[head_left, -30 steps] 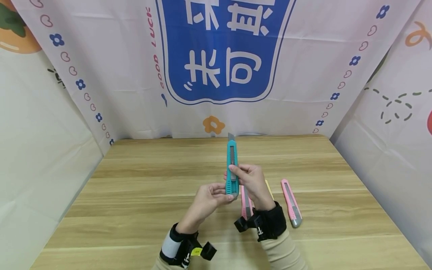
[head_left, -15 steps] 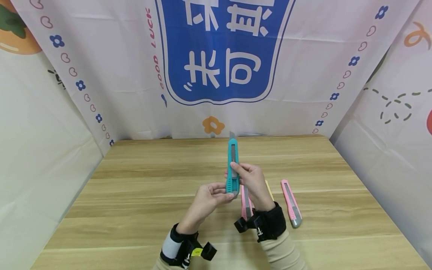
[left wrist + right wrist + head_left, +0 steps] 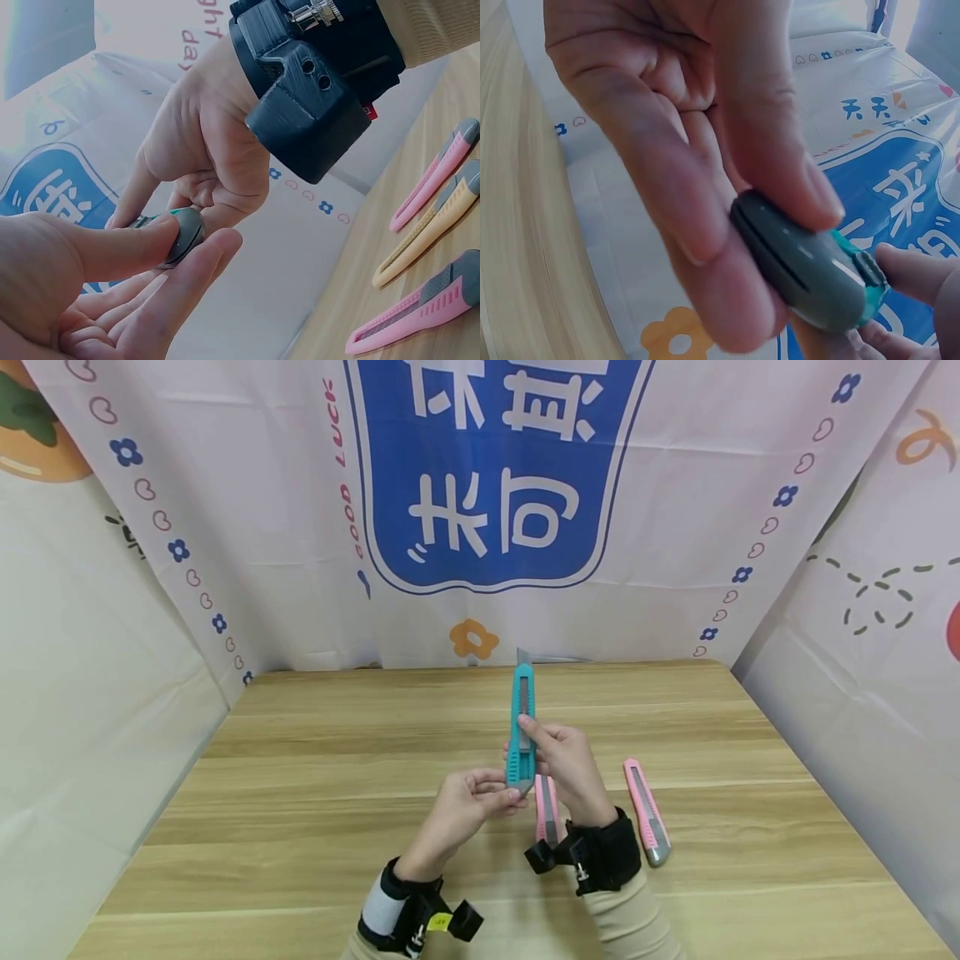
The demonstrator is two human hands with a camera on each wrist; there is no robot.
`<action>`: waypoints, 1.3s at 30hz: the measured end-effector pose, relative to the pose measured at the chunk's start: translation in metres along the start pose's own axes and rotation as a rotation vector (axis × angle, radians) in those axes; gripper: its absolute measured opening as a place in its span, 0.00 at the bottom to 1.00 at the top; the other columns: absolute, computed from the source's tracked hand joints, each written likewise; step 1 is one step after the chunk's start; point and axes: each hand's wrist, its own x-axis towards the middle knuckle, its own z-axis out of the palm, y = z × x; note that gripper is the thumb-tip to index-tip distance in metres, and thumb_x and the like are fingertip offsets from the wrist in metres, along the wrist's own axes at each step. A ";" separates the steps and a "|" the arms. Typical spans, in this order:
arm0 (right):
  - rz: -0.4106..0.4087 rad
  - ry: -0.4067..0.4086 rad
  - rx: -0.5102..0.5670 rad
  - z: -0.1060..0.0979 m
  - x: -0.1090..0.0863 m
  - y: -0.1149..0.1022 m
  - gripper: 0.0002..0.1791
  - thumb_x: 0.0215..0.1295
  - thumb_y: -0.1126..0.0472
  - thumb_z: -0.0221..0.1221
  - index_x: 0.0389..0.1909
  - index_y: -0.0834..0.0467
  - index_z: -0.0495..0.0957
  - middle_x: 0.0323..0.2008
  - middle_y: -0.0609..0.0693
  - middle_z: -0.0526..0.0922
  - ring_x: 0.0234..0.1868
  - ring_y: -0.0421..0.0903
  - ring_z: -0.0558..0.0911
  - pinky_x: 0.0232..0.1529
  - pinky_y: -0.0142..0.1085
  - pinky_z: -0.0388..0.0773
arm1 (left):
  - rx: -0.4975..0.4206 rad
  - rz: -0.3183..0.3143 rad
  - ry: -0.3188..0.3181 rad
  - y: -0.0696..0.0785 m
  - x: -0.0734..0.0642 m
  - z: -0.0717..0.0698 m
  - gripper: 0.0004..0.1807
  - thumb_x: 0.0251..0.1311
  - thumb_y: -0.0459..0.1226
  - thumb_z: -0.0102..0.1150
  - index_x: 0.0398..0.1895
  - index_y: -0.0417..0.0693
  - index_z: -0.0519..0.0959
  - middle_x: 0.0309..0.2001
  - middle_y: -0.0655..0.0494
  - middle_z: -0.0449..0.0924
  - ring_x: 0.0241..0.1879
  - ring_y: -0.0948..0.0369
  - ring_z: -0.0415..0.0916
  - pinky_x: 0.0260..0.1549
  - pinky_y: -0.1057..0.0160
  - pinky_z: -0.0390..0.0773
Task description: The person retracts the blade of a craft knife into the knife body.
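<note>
A teal utility knife [image 3: 523, 693] is held up over the table, blade end pointing away and a short length of blade [image 3: 522, 656] showing beyond the body. My left hand [image 3: 461, 810] pinches its grey end between thumb and fingers. Higher up the body, my right hand [image 3: 573, 772] grips it, thumb over the slider groove. In the left wrist view the grey end cap [image 3: 186, 234] sits under the left thumb. The right wrist view has that grey cap [image 3: 802, 262] close up, with the right thumb [image 3: 915, 270] at the teal part.
On the wooden table [image 3: 300, 793], one pink utility knife [image 3: 647, 814] lies right of the right arm. Another pink utility knife [image 3: 547, 810] lies partly under the right wrist. Between them, a yellow utility knife [image 3: 427, 225] shows in the left wrist view. Printed cloth [image 3: 300, 527] hangs behind.
Both hands and the teal utility knife have shifted slightly right, the knife also a little upward. The yellow utility knife, partly visible earlier in the head view, is now hidden behind the right hand.
</note>
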 end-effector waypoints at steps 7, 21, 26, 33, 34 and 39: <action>-0.008 0.005 -0.059 0.000 0.001 0.002 0.24 0.65 0.55 0.57 0.41 0.78 0.78 0.22 0.49 0.88 0.27 0.43 0.86 0.27 0.29 0.87 | 0.013 -0.013 0.005 0.000 0.000 -0.001 0.16 0.57 0.27 0.59 0.46 0.23 0.76 0.41 0.26 0.81 0.37 0.50 0.83 0.44 0.48 0.83; -0.033 -0.028 -0.009 0.001 0.000 0.002 0.23 0.64 0.58 0.58 0.43 0.79 0.77 0.20 0.42 0.86 0.28 0.43 0.86 0.30 0.29 0.87 | 0.013 -0.033 0.002 0.001 0.000 -0.002 0.16 0.57 0.28 0.59 0.46 0.24 0.76 0.42 0.24 0.80 0.37 0.50 0.84 0.43 0.52 0.84; 0.010 -0.013 0.026 0.005 0.001 0.003 0.25 0.64 0.54 0.58 0.46 0.75 0.77 0.21 0.43 0.87 0.33 0.47 0.86 0.32 0.30 0.87 | 0.018 -0.023 0.028 0.002 0.000 -0.005 0.16 0.57 0.28 0.59 0.47 0.24 0.76 0.42 0.27 0.81 0.37 0.51 0.84 0.40 0.60 0.86; 0.056 0.017 0.009 0.008 0.001 0.003 0.26 0.65 0.52 0.57 0.45 0.74 0.78 0.23 0.47 0.87 0.34 0.48 0.86 0.31 0.29 0.87 | -0.010 -0.034 0.041 0.004 -0.001 -0.006 0.15 0.57 0.27 0.58 0.47 0.25 0.76 0.42 0.26 0.81 0.37 0.50 0.84 0.41 0.58 0.86; 0.056 0.022 0.005 0.009 0.001 0.003 0.25 0.65 0.52 0.57 0.45 0.74 0.78 0.23 0.47 0.87 0.33 0.47 0.86 0.30 0.29 0.87 | -0.014 -0.037 0.041 0.004 -0.001 -0.006 0.15 0.57 0.27 0.58 0.47 0.25 0.76 0.42 0.26 0.81 0.37 0.50 0.83 0.41 0.60 0.86; 0.032 0.038 -0.015 0.010 0.002 0.003 0.25 0.64 0.54 0.57 0.44 0.76 0.78 0.21 0.45 0.87 0.28 0.42 0.86 0.27 0.27 0.86 | 0.007 -0.031 0.039 0.004 -0.001 -0.005 0.15 0.57 0.27 0.59 0.47 0.25 0.76 0.42 0.27 0.81 0.37 0.51 0.84 0.38 0.63 0.87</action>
